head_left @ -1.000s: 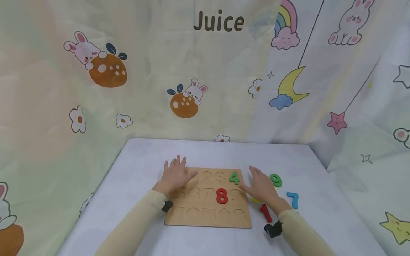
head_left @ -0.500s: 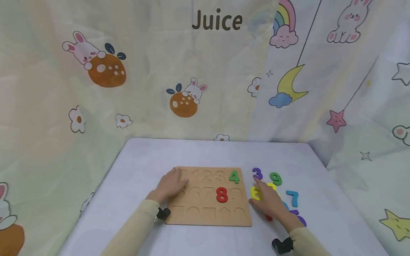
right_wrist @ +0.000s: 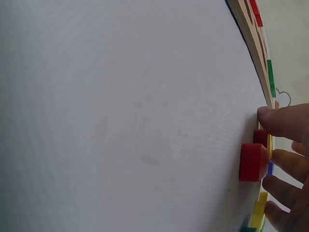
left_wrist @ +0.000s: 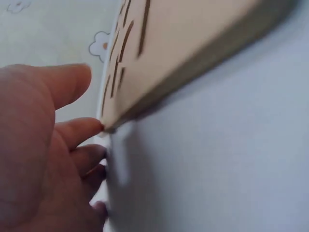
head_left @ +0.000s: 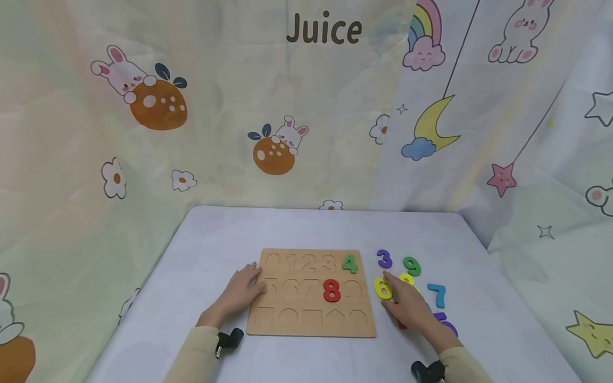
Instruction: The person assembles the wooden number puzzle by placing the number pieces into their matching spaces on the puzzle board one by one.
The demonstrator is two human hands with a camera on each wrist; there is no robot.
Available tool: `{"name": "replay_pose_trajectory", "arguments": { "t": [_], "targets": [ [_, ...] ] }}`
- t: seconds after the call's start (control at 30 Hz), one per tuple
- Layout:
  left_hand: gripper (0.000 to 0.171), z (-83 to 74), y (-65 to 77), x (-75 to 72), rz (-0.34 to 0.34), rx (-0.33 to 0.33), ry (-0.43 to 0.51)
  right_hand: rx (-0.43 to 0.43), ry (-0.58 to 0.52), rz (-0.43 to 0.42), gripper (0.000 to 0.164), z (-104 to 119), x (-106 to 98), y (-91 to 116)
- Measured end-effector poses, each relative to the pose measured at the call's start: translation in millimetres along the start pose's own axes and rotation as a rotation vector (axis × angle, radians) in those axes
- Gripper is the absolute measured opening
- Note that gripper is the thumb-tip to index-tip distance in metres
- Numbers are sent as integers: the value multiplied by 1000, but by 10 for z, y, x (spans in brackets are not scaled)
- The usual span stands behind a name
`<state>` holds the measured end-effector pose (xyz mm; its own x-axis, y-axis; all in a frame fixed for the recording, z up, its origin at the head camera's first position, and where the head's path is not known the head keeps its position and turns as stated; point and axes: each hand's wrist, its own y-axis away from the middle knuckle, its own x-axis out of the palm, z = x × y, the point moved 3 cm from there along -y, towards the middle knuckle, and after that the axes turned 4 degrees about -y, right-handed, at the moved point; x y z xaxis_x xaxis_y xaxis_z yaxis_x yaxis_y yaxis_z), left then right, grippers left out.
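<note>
A wooden number board [head_left: 297, 303] lies on the white table, with a green 4 [head_left: 350, 264] and a red 8 [head_left: 332, 291] on it. My left hand [head_left: 237, 293] rests by the board's left edge; in the left wrist view its fingertips [left_wrist: 91, 125] come right up to the corner, thumb held apart. To the right of the board, my right hand [head_left: 409, 306] hovers low over the loose numbers, fingers relaxed. Its thumb and index tip are beside a yellow 6 [head_left: 382, 288]. The right wrist view has a red piece [right_wrist: 252, 163] below its spread fingers.
A purple 3 [head_left: 384, 259] and green 9 [head_left: 412, 266] lie behind the right hand, a blue 7 [head_left: 437, 296] to its right. Purple pieces [head_left: 449, 328] are partly covered by the wrist. A printed cloth [head_left: 215, 133] hangs behind the table.
The left hand has drawn back from the board's upper left corner to its left edge. The right hand has shifted right and nearer, uncovering the purple 3 and yellow 6.
</note>
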<state>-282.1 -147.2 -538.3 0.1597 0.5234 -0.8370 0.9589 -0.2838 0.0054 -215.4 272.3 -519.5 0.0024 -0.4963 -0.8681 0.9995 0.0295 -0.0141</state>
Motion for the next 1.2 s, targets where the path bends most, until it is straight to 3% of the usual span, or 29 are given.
{"name": "replay_pose_trajectory", "arguments": {
  "t": [0.27, 0.47, 1.03, 1.2],
  "targets": [
    [53, 69, 176, 31, -68, 15, 62, 29, -22, -18, 66, -24, 35, -20],
    [45, 93, 235, 27, -76, 5, 128, 41, -26, -29, 65, -35, 72, -17],
    [41, 124, 223, 44, -147, 46, 117, 69, -139, -133, 65, 127, 151, 13],
    [41, 137, 234, 49, -153, 32, 120, 74, -155, -164, 64, 197, 194, 27]
  ]
}}
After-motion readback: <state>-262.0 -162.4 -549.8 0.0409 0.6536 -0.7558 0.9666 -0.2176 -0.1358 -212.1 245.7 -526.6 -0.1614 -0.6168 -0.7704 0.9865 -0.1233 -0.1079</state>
